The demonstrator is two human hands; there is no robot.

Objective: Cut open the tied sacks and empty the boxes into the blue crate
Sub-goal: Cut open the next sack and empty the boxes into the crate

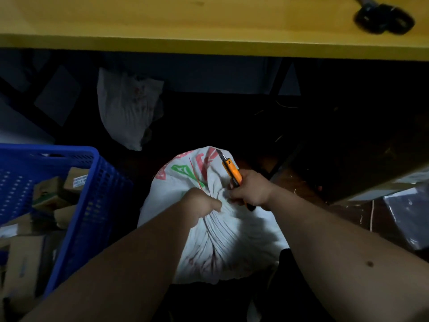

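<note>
You are looking down at a white sack on the dark floor, its neck still tied with red string. Your left hand grips the bunched neck, fingers curled into the cloth. Your right hand is clamped on an orange knife, blade pointing up and away, clear of the knot. To your left, touching nothing, the blue crate already holds several cardboard boxes. 1 limp sack lies beyond. This one seems uncut and unemptied.
</note>
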